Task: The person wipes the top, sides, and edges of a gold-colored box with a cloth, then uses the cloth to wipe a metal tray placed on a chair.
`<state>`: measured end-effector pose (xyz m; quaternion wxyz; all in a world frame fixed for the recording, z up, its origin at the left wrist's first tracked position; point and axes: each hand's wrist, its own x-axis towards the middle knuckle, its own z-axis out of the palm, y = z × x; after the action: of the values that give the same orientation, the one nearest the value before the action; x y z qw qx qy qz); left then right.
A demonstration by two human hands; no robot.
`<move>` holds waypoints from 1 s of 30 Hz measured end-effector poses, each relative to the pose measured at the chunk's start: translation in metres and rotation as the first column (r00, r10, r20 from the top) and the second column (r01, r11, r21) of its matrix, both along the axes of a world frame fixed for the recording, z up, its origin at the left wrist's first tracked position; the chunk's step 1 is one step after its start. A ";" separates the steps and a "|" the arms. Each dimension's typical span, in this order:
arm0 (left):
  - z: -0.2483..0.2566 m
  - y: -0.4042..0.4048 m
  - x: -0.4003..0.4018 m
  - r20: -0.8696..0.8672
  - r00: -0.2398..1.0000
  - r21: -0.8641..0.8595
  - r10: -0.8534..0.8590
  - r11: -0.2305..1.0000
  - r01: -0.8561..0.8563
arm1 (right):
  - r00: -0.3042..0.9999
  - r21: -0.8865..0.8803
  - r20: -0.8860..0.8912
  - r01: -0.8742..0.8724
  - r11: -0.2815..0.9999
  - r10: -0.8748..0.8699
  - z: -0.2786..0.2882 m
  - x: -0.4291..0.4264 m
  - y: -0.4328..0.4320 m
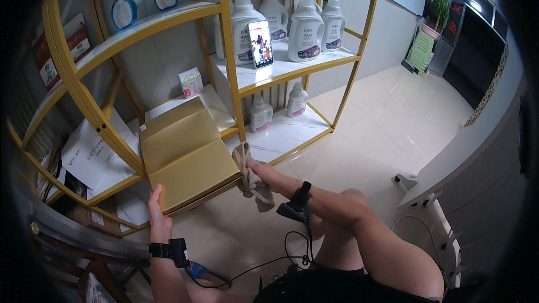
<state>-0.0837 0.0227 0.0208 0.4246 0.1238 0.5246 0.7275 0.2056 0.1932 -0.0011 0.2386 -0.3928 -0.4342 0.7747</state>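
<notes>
A large gold cardboard box (193, 172) lies tilted half in, half out of a lower compartment of the gold-framed shelf unit (294, 78). My left hand (158, 210) grips the box's near left corner, thumb on the top face and fingers hidden beneath. My right hand (267, 174) is shut on a crumpled beige cloth (250, 179), beside the box's right end. The cloth hangs down below the hand. Both wrists wear black strapped devices joined to a black cable.
Large white detergent bottles (304, 29) and a lit smartphone (261, 44) stand on the middle shelf, smaller bottles (262, 114) below. A small carton (191, 82) stands behind the box. Blue pump bottles (124, 9) are upper left. A black cable (269, 262) loops near my feet.
</notes>
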 end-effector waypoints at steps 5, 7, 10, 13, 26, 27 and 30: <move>-0.002 0.000 -0.002 -0.012 1.000 0.006 0.000 1.000 0.000 | 1.000 -0.021 -0.024 0.011 1.000 -0.011 0.003 -0.001 -0.003; -0.001 0.001 -0.001 -0.018 1.000 0.012 -0.014 1.000 0.014 | 1.000 -0.011 -0.020 0.021 1.000 -0.022 0.003 0.000 -0.003; -0.003 0.001 -0.003 -0.021 1.000 0.008 -0.004 1.000 0.004 | 0.999 0.009 0.021 0.034 0.999 -0.034 0.009 -0.001 -0.006; 0.000 0.000 0.000 -0.029 1.000 0.003 0.002 1.000 -0.002 | 0.999 -0.009 0.052 0.013 1.000 -0.013 0.018 0.000 -0.010; -0.008 0.003 -0.008 -0.030 0.999 0.001 -0.032 0.999 0.032 | 0.999 0.019 0.024 0.036 0.999 -0.036 -0.004 -0.004 -0.001; -0.006 0.001 -0.007 -0.014 0.999 0.000 -0.038 0.999 0.038 | 0.999 0.013 0.014 0.038 0.999 -0.039 -0.003 -0.004 -0.002; -0.005 0.000 -0.008 0.005 0.999 -0.010 -0.045 0.999 0.045 | 0.999 0.008 0.008 0.048 0.999 -0.048 0.000 -0.004 -0.003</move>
<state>-0.0917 0.0224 0.0156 0.4425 0.1316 0.5246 0.7153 0.2014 0.1899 -0.0011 0.2567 -0.4055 -0.4286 0.7655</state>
